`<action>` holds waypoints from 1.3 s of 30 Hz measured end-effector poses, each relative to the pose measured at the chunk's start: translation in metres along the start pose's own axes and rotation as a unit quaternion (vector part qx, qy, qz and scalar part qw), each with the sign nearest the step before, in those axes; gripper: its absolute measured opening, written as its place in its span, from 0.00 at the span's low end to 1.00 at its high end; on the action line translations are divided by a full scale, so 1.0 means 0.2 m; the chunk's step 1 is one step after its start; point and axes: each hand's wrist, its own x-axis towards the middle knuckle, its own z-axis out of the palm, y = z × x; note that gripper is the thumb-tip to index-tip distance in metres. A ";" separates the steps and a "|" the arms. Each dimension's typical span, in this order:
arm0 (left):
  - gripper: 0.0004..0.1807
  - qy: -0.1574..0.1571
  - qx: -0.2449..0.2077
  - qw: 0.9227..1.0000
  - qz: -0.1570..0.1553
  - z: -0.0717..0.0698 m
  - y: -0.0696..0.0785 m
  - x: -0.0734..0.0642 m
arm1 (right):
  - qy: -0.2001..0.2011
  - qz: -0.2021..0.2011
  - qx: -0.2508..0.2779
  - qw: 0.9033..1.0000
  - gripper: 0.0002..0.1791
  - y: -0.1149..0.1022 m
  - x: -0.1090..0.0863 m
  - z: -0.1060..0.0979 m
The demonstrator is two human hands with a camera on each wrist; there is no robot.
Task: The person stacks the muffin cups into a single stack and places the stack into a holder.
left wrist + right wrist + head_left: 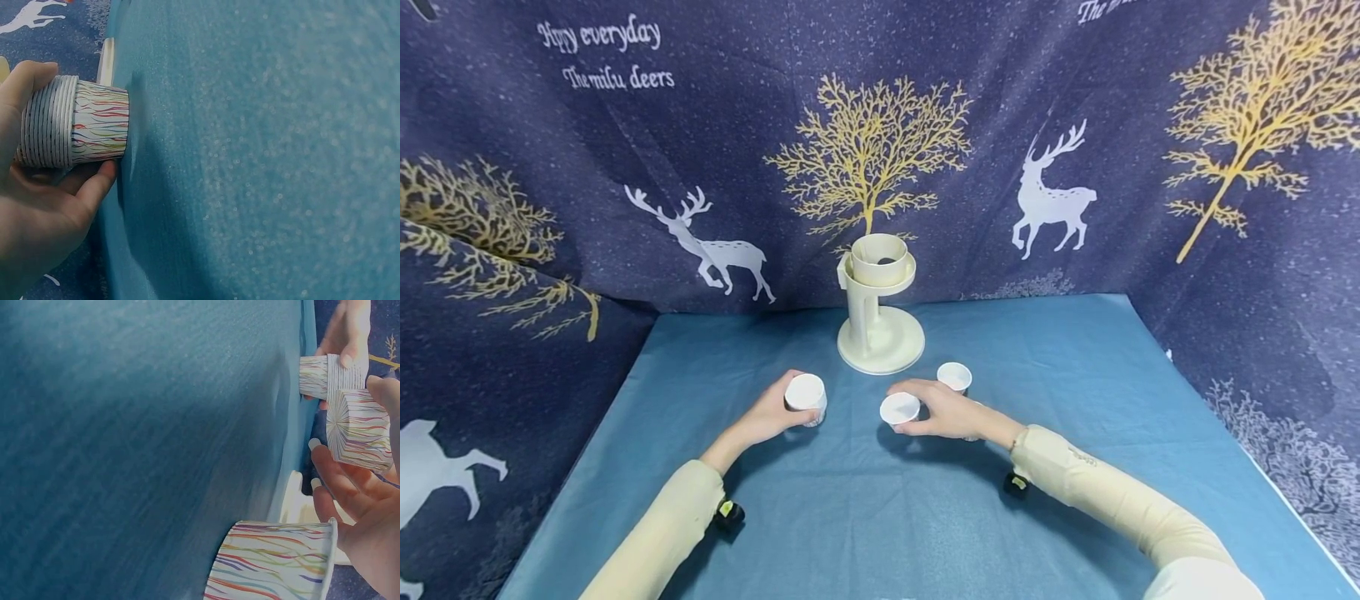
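Note:
My left hand (pixel 769 415) grips a nested stack of white paper cups (pixel 806 393), thumb on one side and fingers on the other. Many rims show in the left wrist view, above a bottom cup (pixel 101 122) with thin wavy coloured lines. To the right, my right hand (pixel 951 413) pinches a paper cup (pixel 899 408) of the same pattern, mouth up. Its base (pixel 338 428) shows in the right wrist view, off the cloth. Another cup (pixel 954 377) stands just behind the right hand, and one more (pixel 973 435) is mostly hidden beneath that wrist.
A cream stand (pixel 882 342) with a round base rises at the back middle, its upper ring carrying a wide cylinder (pixel 880 260). Blue cloth (pixel 865 517) covers the table. A dark curtain (pixel 715 150) with deer and trees hangs behind it.

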 end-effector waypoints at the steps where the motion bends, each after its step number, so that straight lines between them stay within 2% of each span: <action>1: 0.34 0.000 0.000 1.000 -0.001 0.00 0.00 0.00 | 0.001 -0.001 -0.001 1.000 0.30 0.00 0.00 0.00; 9: 0.34 -0.002 -0.002 1.000 -0.003 0.00 0.00 0.00 | 0.010 -0.006 -0.001 1.000 0.30 -0.01 0.01 -0.01; 19: 0.34 -0.002 -0.004 1.000 -0.005 0.00 0.00 0.00 | 0.039 0.000 -0.030 0.999 0.31 0.00 0.04 0.00; 29: 0.34 -0.008 0.001 1.000 0.007 -0.01 0.01 0.00 | 0.034 0.015 -0.037 0.999 0.30 -0.01 0.05 0.01; 36: 0.33 -0.015 -0.001 1.000 0.008 -0.01 0.01 0.00 | 0.034 0.007 -0.039 0.999 0.27 -0.02 0.06 0.00; 39: 0.33 -0.020 0.001 1.000 0.005 -0.01 0.04 -0.01 | 0.032 0.004 -0.041 0.999 0.28 -0.02 0.07 0.00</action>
